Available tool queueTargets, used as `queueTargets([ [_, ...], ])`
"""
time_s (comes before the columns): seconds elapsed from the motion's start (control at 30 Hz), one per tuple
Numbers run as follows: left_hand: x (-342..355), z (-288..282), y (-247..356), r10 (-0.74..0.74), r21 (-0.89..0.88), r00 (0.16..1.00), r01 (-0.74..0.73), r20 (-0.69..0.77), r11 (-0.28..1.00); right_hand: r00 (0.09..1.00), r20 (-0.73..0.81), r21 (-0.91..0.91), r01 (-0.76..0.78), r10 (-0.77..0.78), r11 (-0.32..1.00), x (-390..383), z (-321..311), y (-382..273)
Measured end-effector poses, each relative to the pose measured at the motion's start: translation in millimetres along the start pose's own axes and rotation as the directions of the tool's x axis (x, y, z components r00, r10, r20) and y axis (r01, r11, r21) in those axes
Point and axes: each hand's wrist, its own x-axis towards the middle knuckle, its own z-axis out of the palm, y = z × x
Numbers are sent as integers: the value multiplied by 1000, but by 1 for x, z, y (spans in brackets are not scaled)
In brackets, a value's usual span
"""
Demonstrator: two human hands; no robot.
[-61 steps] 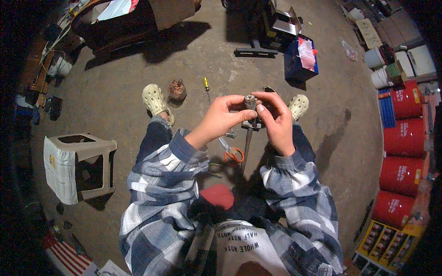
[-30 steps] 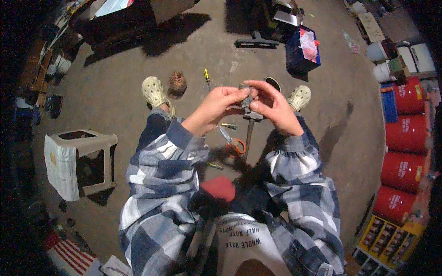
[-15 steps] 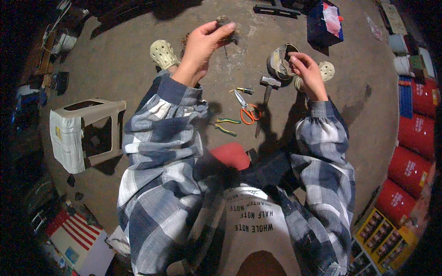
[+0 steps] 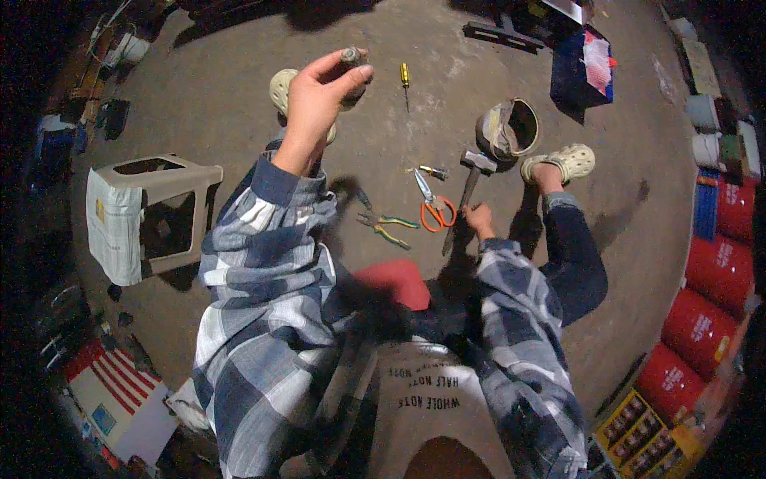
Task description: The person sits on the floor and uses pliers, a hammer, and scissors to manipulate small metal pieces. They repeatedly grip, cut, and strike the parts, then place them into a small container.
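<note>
Up at the top, my left hand (image 4: 315,96) is closed, pinching a small grey metal part (image 4: 350,56) between thumb and fingers; its rounded end shows, and the rest is mostly covered. My right hand (image 4: 479,219) is low at the middle right, its fingers curled at the handle of a hammer (image 4: 480,163) lying on the floor. Just left of that hand are orange-handled scissors (image 4: 436,210) and green-and-yellow pliers (image 4: 388,227). A small yellow-and-black piece (image 4: 433,172) lies by the scissors' tips. Beyond them is a yellow-handled screwdriver (image 4: 405,76).
A worn round container (image 4: 508,130) lies tilted past the hammer, near my clog (image 4: 568,163). A blue box (image 4: 581,76) with pink-and-white contents stands far right. At left is a beige stool (image 4: 182,169) draped with cloth. Red drums (image 4: 700,331) line the right side.
My right hand has come down from the round container to the hammer's handle. The left hand has shifted left, still pinching the metal part, and the screwdriver is now uncovered.
</note>
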Motion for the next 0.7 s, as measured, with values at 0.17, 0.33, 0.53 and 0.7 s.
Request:
queueTargets([
  [0.17,-3,6,5,172,239,980,-193,105,952,991,-64,97,-109,116,989,10,29,13],
  [0.33,-10,6,12,335,435,929,-368,155,821,990,-21,116,-134,137,984,10,29,-4],
  [0.53,-11,5,12,259,473,950,-311,173,824,983,-23,85,-177,180,981,21,44,4],
  [0.7,-11,10,11,-142,149,975,117,168,982,912,409,790,-374,37,486,26,38,5],
])
